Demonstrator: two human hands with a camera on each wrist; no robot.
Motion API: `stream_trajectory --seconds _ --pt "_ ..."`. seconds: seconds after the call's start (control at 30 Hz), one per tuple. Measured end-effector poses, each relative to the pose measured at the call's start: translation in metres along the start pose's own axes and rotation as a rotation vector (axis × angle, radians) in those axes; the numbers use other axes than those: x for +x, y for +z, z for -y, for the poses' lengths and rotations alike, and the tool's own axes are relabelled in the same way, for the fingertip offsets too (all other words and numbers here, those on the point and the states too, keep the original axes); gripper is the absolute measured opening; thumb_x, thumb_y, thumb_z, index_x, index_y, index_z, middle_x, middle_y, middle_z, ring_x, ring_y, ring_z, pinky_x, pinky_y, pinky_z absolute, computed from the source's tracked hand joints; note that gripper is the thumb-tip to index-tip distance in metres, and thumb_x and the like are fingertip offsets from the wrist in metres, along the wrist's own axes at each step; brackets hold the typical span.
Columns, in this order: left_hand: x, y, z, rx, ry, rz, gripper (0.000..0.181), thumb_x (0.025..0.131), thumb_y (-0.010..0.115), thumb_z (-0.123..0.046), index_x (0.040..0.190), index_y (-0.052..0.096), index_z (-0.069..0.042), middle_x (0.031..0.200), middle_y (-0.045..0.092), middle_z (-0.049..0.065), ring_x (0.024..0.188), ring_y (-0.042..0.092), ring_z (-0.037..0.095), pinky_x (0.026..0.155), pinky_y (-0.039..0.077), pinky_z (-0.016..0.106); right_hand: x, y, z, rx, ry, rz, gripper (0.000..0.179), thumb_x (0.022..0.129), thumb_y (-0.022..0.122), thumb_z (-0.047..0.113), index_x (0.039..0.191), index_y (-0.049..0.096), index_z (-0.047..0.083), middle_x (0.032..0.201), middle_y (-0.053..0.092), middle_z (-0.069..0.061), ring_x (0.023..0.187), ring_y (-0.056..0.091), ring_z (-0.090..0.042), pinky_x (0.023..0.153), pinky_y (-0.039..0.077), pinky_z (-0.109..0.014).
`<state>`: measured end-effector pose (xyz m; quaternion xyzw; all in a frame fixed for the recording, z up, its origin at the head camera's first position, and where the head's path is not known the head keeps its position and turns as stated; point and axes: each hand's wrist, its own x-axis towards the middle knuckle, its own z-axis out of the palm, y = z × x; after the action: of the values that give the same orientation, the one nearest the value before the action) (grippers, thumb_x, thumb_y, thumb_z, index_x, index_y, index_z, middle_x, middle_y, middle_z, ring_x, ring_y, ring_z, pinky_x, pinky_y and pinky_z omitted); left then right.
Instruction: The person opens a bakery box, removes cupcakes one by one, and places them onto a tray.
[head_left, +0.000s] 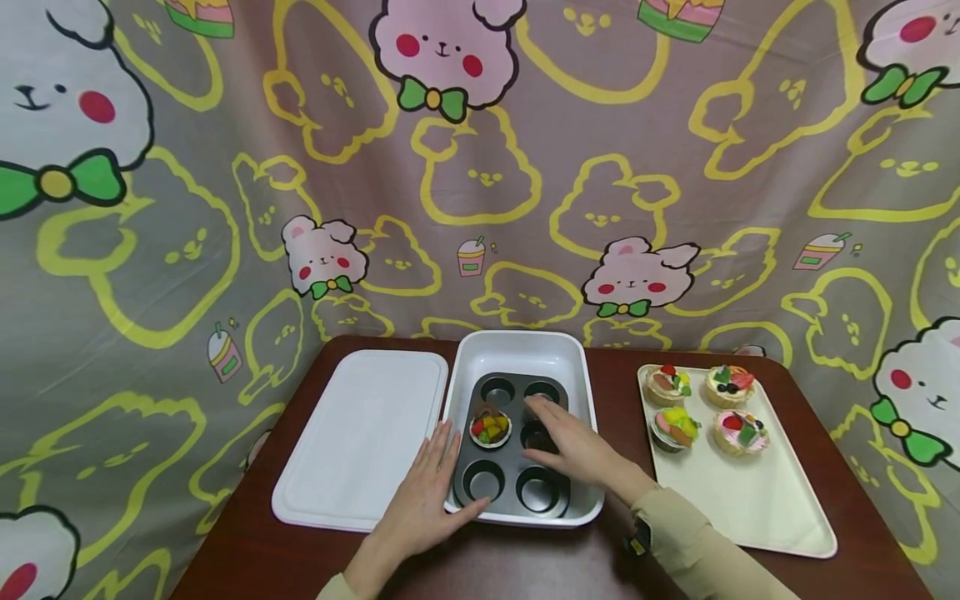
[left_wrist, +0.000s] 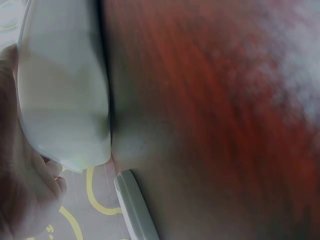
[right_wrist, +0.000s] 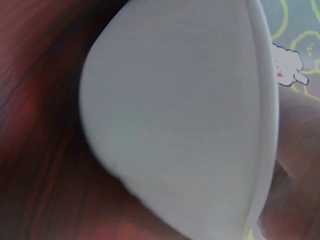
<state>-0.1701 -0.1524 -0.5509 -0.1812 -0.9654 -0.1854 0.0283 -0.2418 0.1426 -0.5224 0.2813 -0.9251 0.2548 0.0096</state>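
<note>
A dark metal muffin tin [head_left: 510,483] sits inside a white rectangular tub [head_left: 517,348]. One fruit-topped tart [head_left: 491,428] fills the tin's middle left cup. My left hand [head_left: 422,502] lies over the tub's left wall with its fingers straight. Over the right side of the tin is my right hand [head_left: 573,446], its thumb and fingers spread apart around the middle right cup, which it partly hides. No object shows between those fingers. Both wrist views look at the tub's outer wall [right_wrist: 175,120], with each hand only partly seen at the edge.
To the left lies a white tray or lid [head_left: 360,433]. A cream tray [head_left: 750,508] on the right bears several topped tarts and cupcakes, including a pink one [head_left: 738,433]. All stand on a dark reddish wooden table [head_left: 525,567], with a patterned curtain [head_left: 495,208] behind.
</note>
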Motion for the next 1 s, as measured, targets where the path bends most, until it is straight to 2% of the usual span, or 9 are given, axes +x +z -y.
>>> stream_trajectory --seconds 0.3,0.37,0.43,0.53,0.6,0.67,0.73,0.87,1.0 --pt "0.0 -0.001 0.0 -0.012 0.001 0.003 0.114 0.095 0.06 -0.082 0.173 0.031 -0.003 0.185 0.019 0.019 0.173 0.021 0.035 0.139 0.025 0.058 0.029 0.011 0.015 0.098 0.018 0.08 0.085 0.098 0.085 0.037 0.164 0.046 0.001 0.166 0.051 -0.03 0.152 0.054 -0.046 0.123 0.048 -0.064" --pt "0.0 -0.001 0.0 -0.015 0.001 0.004 0.115 0.095 0.06 -0.082 0.173 0.031 -0.004 0.185 0.019 0.019 0.173 0.02 0.035 0.139 0.025 0.058 0.038 0.029 0.004 0.093 -0.014 0.053 0.086 0.099 0.082 0.045 0.165 0.046 0.004 0.164 0.054 -0.027 0.148 0.059 -0.044 0.118 0.053 -0.061" --pt "0.001 0.0 0.001 -0.014 0.003 0.004 0.115 0.095 0.061 -0.082 0.173 0.031 -0.003 0.185 0.019 0.019 0.173 0.021 0.036 0.139 0.025 0.059 0.045 0.038 0.001 0.12 -0.023 0.045 0.088 0.098 0.083 0.049 0.165 0.046 0.004 0.161 0.057 -0.026 0.144 0.062 -0.043 0.116 0.055 -0.061" --pt "0.001 0.0 0.0 -0.014 0.005 0.004 0.115 0.095 0.061 -0.081 0.173 0.03 -0.003 0.185 0.019 0.02 0.173 0.021 0.036 0.139 0.025 0.059 0.053 0.059 -0.008 0.122 -0.063 -0.001 0.092 0.097 0.081 0.056 0.164 0.046 0.004 0.155 0.063 -0.022 0.134 0.069 -0.037 0.109 0.06 -0.055" --pt "0.001 0.0 0.001 -0.014 0.007 0.003 0.115 0.095 0.061 -0.081 0.173 0.031 -0.003 0.184 0.019 0.02 0.172 0.022 0.037 0.138 0.025 0.059 0.053 0.057 0.003 0.164 -0.035 0.018 0.093 0.095 0.086 0.048 0.164 0.045 0.002 0.155 0.063 -0.022 0.135 0.068 -0.036 0.113 0.058 -0.057" --pt "0.001 0.0 0.001 -0.014 0.007 0.003 0.115 0.095 0.061 -0.082 0.173 0.031 -0.003 0.185 0.019 0.019 0.172 0.022 0.037 0.138 0.025 0.059 0.053 0.061 0.002 0.168 -0.052 -0.005 0.092 0.097 0.084 0.048 0.165 0.043 0.002 0.151 0.065 -0.022 0.13 0.07 -0.033 0.109 0.06 -0.053" --pt "0.001 0.0 0.001 -0.017 0.004 0.006 0.115 0.095 0.061 -0.082 0.173 0.03 -0.003 0.185 0.018 0.019 0.173 0.021 0.036 0.139 0.025 0.059 0.05 0.053 0.013 0.202 -0.024 0.019 0.092 0.096 0.087 0.04 0.166 0.041 0.001 0.152 0.064 -0.024 0.132 0.069 -0.037 0.111 0.059 -0.056" --pt "0.0 0.0 0.0 -0.017 -0.007 0.016 0.115 0.095 0.06 -0.083 0.174 0.029 -0.005 0.185 0.017 0.017 0.173 0.02 0.036 0.139 0.025 0.059 0.049 0.053 0.015 0.228 -0.024 -0.005 0.087 0.098 0.085 0.037 0.165 0.043 0.001 0.15 0.065 -0.024 0.13 0.07 -0.038 0.109 0.059 -0.058" --pt "0.0 -0.001 0.0 -0.009 -0.005 0.019 0.115 0.095 0.06 -0.083 0.174 0.029 -0.005 0.185 0.017 0.018 0.173 0.02 0.036 0.139 0.025 0.059 0.049 0.056 0.016 0.274 0.03 -0.032 0.084 0.094 0.088 0.03 0.163 0.047 0.005 0.153 0.066 -0.021 0.133 0.069 -0.037 0.115 0.056 -0.061"
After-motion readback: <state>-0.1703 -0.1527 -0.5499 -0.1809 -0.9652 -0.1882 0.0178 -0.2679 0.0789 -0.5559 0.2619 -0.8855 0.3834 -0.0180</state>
